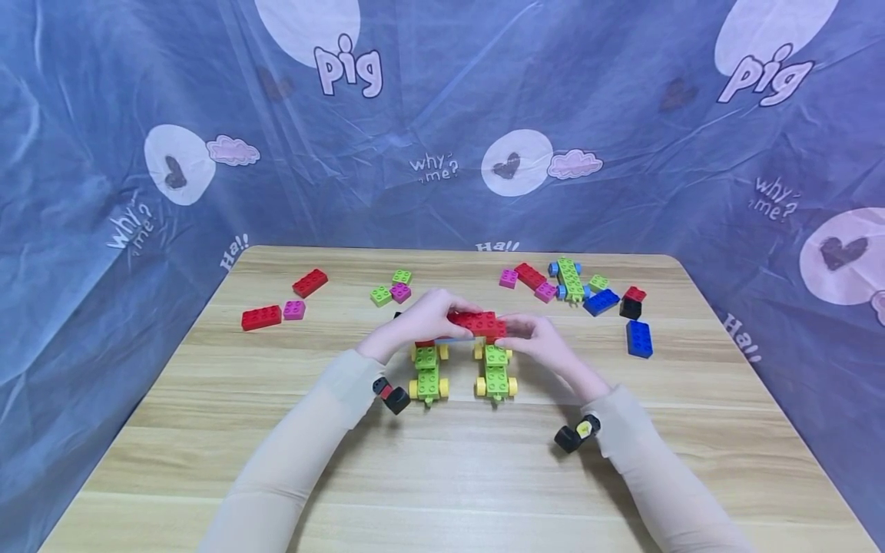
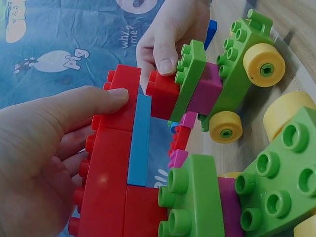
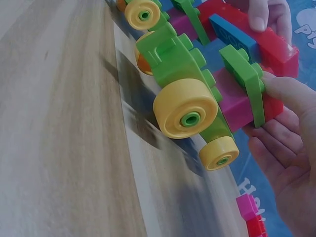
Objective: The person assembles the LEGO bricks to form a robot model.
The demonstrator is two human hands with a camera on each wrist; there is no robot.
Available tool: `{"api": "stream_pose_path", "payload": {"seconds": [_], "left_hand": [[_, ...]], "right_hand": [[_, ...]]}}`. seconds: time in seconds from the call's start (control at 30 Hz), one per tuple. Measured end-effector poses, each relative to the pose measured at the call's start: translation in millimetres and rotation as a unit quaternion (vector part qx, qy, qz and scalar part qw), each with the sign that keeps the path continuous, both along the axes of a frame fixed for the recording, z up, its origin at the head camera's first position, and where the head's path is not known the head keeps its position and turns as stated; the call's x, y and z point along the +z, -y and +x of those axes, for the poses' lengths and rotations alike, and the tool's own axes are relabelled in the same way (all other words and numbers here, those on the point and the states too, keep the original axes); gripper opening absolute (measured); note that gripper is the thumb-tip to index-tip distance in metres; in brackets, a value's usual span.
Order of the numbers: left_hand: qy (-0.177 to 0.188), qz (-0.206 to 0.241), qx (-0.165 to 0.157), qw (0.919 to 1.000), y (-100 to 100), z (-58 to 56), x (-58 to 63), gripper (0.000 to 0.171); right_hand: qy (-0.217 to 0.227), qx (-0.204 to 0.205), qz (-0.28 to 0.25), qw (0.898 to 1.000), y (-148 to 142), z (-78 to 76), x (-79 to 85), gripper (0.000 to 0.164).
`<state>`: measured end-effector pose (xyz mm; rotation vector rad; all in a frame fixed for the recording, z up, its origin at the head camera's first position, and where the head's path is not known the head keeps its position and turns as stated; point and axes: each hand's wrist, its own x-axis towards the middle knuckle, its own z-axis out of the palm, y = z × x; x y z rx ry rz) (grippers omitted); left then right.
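Note:
My left hand (image 1: 432, 315) grips a row of long red bricks (image 2: 106, 173), its thumb on top near the far end. A thin blue plate (image 2: 140, 143) sits along the row's underside. The row spans two green wheeled bases with yellow wheels, a left base (image 1: 428, 382) and a right base (image 1: 496, 382). Each base carries a pink brick (image 3: 234, 101) and a green plate (image 3: 244, 81). At the right end, my right hand (image 1: 542, 346) pinches a smaller red brick (image 2: 163, 94) behind that green plate. Whether the row presses fully onto this brick I cannot tell.
On the table's left lie red bricks (image 1: 261, 318) and a pink brick (image 1: 293, 309). Small green and pink bricks (image 1: 400, 292) lie behind my hands. At the right are a blue-wheeled green base (image 1: 570, 279), blue bricks (image 1: 639, 339) and a black brick (image 1: 630, 309).

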<state>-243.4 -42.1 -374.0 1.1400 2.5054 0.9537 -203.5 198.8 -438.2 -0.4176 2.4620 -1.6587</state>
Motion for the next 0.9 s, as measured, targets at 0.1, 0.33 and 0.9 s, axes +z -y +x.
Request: {"api": "stream_pose_path", "payload": {"seconds": [0.1,0.33,0.9], "left_hand": [[0.002,0.002,-0.003,1.0,-1.2,-1.2,-0.4,0.044],[0.002,-0.001,-0.016,0.9999,-6.2,-4.2,-1.1,0.045],[-0.01,-0.006,-0.027,0.9996,-17.6,-6.7,-8.4,0.045]], "right_hand": [[0.003,-0.001,-0.004,1.0,2.5,1.6,0.6,0.047],[-0.006,0.004,-0.009,1.0,4.4,3.3,0.5,0.044],[-0.02,0.008,0.005,1.0,0.6,1.1,-6.4,0.042]]}}
